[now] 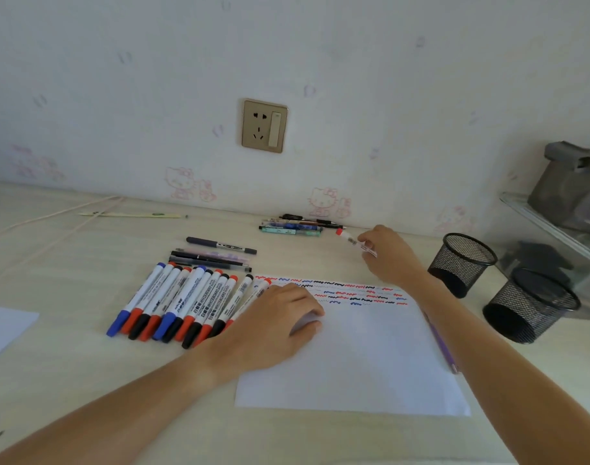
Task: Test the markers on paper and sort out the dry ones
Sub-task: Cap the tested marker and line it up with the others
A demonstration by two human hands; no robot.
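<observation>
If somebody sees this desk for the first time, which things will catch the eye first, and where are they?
First comes the row of whiteboard markers with red, blue and black caps, lying side by side left of the paper. Next are the coloured test squiggles along the paper's far edge. The left hand presses on the sheet, while the right hand holds a red-capped marker near the wall.

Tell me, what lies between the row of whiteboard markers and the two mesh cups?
The head view shows the paper with squiggles, the left hand pressing it, and the right forearm crossing.

Right hand (386,255) pinches red-capped marker (355,241) above desk (85,263); left hand (277,322) flat on paper (360,364).
</observation>
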